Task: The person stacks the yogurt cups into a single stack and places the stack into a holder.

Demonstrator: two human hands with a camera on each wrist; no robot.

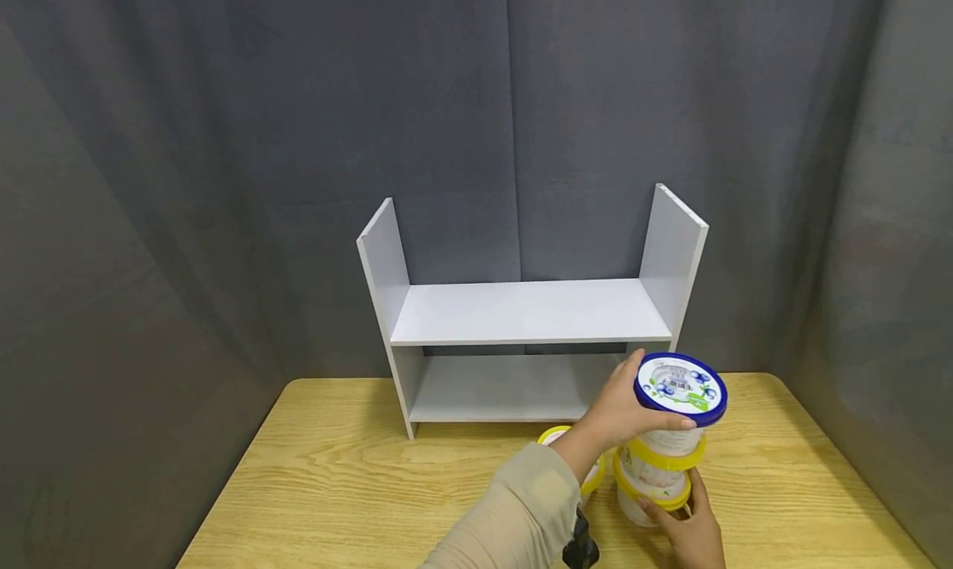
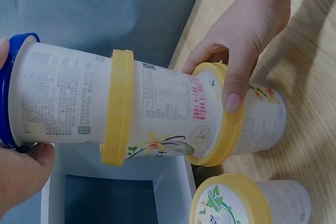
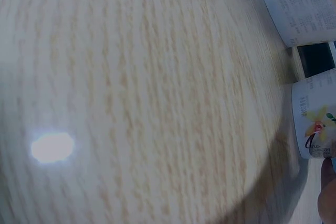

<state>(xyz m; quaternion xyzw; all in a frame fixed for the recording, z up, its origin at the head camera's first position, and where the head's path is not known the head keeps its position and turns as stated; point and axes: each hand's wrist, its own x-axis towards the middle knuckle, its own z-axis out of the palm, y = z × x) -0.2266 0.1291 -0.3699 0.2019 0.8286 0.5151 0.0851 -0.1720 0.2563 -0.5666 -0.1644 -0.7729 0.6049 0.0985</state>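
Observation:
Three tubs form a stack at the right of the table. On top is a blue-lidded tub [image 1: 681, 389] with blueberries printed on its lid; my left hand [image 1: 618, 399] grips it around the lid's rim. Below comes a yellow-lidded tub [image 2: 163, 108], its lid under the blue-lidded one. At the bottom, another yellow-lidded tub [image 2: 260, 119] stands on the table, and my right hand [image 1: 692, 526] holds it by the lid's rim, thumb across the edge. Separate from the stack, a further yellow-lidded tub [image 2: 226, 203] is partly hidden behind my left forearm in the head view.
A white two-tier shelf [image 1: 529, 311] with upright side panels stands at the back of the wooden table [image 1: 313, 478], just behind the tubs. Grey curtains [image 1: 447, 122] hang behind and on both sides. A small black object [image 1: 581, 544] shows beside my left sleeve.

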